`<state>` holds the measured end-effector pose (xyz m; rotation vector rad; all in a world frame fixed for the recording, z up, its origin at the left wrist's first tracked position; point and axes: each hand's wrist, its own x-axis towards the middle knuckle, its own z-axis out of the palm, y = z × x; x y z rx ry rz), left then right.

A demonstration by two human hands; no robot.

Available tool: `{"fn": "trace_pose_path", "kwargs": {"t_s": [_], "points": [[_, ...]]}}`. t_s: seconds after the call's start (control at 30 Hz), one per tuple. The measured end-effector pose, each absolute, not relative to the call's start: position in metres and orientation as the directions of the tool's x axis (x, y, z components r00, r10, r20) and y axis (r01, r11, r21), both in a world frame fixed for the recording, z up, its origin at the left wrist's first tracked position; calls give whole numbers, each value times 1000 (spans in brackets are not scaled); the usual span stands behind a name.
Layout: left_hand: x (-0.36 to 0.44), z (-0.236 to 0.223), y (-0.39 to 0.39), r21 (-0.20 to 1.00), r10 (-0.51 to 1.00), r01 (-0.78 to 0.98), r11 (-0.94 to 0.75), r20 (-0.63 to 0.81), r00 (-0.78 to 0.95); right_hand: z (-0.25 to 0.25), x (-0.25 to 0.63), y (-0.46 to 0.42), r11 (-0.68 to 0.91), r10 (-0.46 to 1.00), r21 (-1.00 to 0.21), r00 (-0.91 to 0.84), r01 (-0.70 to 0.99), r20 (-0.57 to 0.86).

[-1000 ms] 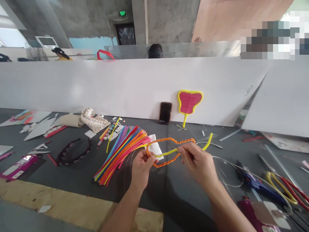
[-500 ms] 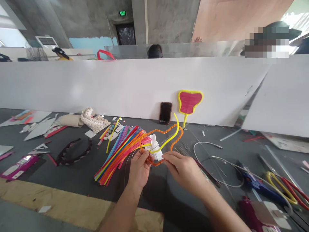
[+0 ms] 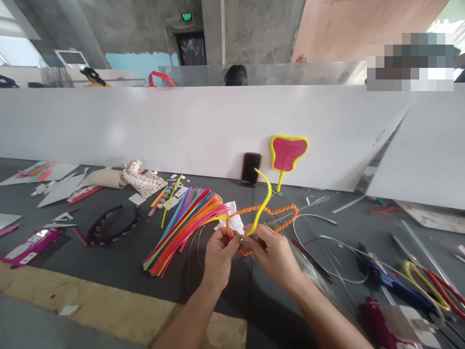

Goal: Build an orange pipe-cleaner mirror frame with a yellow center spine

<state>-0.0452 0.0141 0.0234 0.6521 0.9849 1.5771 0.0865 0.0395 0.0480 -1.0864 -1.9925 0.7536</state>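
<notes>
Between my hands is an orange twisted pipe-cleaner loop (image 3: 283,210), its far end stretching to the right above the table. A yellow pipe cleaner (image 3: 267,198) rises from my fingertips in a curve, its free tip bent to the left. My left hand (image 3: 220,257) is closed, pinching the near part of the orange loop. Close beside it, my right hand (image 3: 273,252) pinches the lower part of the yellow pipe cleaner against the loop. Fingers hide the exact joint. Left of the hands lies a fanned bundle of coloured pipe cleaners (image 3: 181,232), near a crumpled white paper (image 3: 235,224).
Against the white partition (image 3: 174,126) lean a phone (image 3: 250,170) and a red fan shape with yellow edging (image 3: 289,154). Thin wires (image 3: 316,271), a blue glue gun (image 3: 388,276) and scissors (image 3: 423,286) lie right. A braided headband (image 3: 113,228) lies left.
My right hand has come closer to my left. The orange loop has swung to the right, and the yellow pipe cleaner now stands steeper, its tip pointing left.
</notes>
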Motion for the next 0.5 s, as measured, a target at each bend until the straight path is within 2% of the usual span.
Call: {"fn": "trace_pose_path", "kwargs": {"t_s": [0.2, 0.5], "points": [[-46, 20, 12, 901, 967, -430, -50, -65, -247, 44, 87, 40, 418, 906, -715, -317, 561, 281], [-44, 13, 11, 911, 984, -407, -68, -6, -177, 40, 85, 43, 483, 871, -622, -268, 616, 411]]}}
